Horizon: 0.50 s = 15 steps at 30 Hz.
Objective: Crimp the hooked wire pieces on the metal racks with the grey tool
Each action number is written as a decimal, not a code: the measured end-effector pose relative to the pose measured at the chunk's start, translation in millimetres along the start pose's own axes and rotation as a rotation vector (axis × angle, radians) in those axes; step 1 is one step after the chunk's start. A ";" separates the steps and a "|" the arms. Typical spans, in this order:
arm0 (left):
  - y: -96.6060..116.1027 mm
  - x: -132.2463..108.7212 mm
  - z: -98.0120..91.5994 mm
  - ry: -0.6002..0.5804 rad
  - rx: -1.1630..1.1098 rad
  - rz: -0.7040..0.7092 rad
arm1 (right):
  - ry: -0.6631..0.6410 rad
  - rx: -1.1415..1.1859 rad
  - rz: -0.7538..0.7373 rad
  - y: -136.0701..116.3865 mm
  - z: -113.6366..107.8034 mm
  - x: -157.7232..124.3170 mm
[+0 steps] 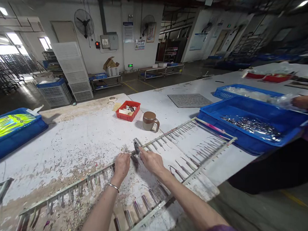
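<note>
A long metal rack (90, 175) with rows of hooks and clips along both rails lies slantwise across the white table. My left hand (122, 166), with a silver bangle at the wrist, is closed on the rack's far rail. Just to its right, my right hand (152, 160) grips a grey metal hand tool (136, 146) with holes in its flat end; its exact kind I cannot make out. The tool stands over the same rail, and its lower part is hidden by my fingers. Light crumbs of debris (88, 160) are scattered beside the rack.
Beyond the rack stand a brown mug (149, 121) and a red tray (128, 111) of small pieces. Blue bins (256, 109) with shiny parts are at right, near another person's hand (306, 101). A blue bin (20, 137) of yellow lures sits left.
</note>
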<state>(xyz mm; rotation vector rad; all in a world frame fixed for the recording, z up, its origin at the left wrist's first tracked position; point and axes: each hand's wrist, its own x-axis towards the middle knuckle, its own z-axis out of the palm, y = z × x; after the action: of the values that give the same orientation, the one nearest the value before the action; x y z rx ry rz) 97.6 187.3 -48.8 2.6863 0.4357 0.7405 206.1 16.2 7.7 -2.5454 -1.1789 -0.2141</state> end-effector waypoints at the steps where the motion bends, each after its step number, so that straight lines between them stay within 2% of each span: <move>1: -0.4 -0.1 0.4 0.002 -0.003 0.004 | 0.048 0.039 -0.018 0.9 -0.4 0.1; 4: -1.2 -0.7 0.6 0.003 -0.012 0.011 | 0.188 0.135 -0.043 1.8 0.0 0.2; 5: -1.3 -0.9 0.5 0.001 -0.018 0.012 | 0.177 0.127 -0.036 1.3 1.2 -0.1; 9: -1.5 -0.8 0.6 -0.005 -0.035 0.001 | 0.003 0.029 -0.010 0.7 5.4 -1.8; 11: -1.2 -0.4 1.2 -0.004 -0.028 -0.008 | 0.031 0.044 -0.011 1.9 4.0 -2.5; 14: -0.3 0.3 2.2 0.000 -0.019 -0.023 | 0.157 0.098 -0.001 1.7 0.1 -3.5; 15: 0.1 0.4 2.5 0.000 -0.017 -0.026 | 0.153 0.097 0.008 0.7 -0.6 -3.8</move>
<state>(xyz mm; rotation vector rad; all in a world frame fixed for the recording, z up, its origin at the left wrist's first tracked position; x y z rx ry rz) 99.2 186.8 -50.6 2.6593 0.4610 0.7342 204.2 12.8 7.1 -2.4026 -1.0941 -0.3341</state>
